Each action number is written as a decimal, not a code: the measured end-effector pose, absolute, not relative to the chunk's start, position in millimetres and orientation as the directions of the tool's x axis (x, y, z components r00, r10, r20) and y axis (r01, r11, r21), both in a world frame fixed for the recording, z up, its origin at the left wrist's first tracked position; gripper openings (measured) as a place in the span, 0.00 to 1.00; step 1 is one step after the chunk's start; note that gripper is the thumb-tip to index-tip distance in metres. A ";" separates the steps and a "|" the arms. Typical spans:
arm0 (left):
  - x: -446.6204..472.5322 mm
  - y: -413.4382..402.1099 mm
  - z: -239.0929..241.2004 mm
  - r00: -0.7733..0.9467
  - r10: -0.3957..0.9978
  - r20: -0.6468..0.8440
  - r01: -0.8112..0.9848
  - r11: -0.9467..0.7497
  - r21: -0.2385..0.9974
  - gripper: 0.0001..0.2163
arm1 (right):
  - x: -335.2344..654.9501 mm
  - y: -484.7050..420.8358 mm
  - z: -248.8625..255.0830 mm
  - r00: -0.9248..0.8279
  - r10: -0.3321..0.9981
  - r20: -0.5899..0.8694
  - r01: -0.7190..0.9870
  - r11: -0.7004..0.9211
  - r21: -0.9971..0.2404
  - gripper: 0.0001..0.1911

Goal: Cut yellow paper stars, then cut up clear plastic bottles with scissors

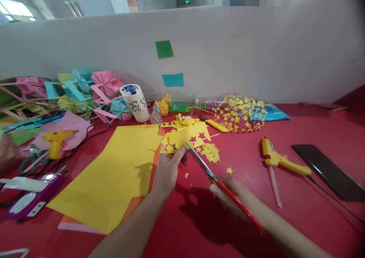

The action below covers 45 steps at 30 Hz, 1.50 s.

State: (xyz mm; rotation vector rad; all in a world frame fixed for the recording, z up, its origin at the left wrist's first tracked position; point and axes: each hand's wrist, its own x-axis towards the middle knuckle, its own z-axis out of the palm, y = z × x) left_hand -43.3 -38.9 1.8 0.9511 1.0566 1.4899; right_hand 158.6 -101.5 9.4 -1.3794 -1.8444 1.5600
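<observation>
Scissors (212,176) are clamped in my right hand (228,197), their tips meeting the lower edge of the star-punched yellow paper (185,138), which my left hand (168,170) pinches by its near corner just above the red surface (285,220). My thumb lies close beside the blades, so I judge a slip or a twist of the floppy sheet could nick it or tear through the thin strips between the star holes. The cut stars (211,151) heaped just beyond could scatter if my wrist brushes them. Both forearms reach forward and converge. My left hand is palm-down with its fingers curled under, and my right is angled inward, with the red handles running back along my wrist.
</observation>
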 end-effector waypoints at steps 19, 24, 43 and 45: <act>-44.2 -40.3 6.4 -0.118 0.993 0.031 -0.328 -0.068 0.942 0.07 | 156.7 -102.2 7.4 -0.448 0.827 -0.339 0.421 -0.139 -0.896 0.27; -44.7 -39.6 6.6 -0.111 0.993 0.032 -0.337 -0.067 0.939 0.07 | 158.0 -101.5 6.3 -0.450 0.839 -0.306 0.439 -0.090 -0.894 0.27; -46.4 -41.8 9.3 -0.092 0.995 0.024 -0.327 -0.053 0.943 0.07 | 156.1 -99.3 14.3 -0.439 0.837 -0.327 0.491 -0.082 -0.867 0.27; -47.9 -40.8 9.4 -0.085 0.995 0.046 -0.328 -0.071 0.942 0.08 | 156.6 -98.8 14.9 -0.447 0.834 -0.323 0.491 -0.073 -0.868 0.27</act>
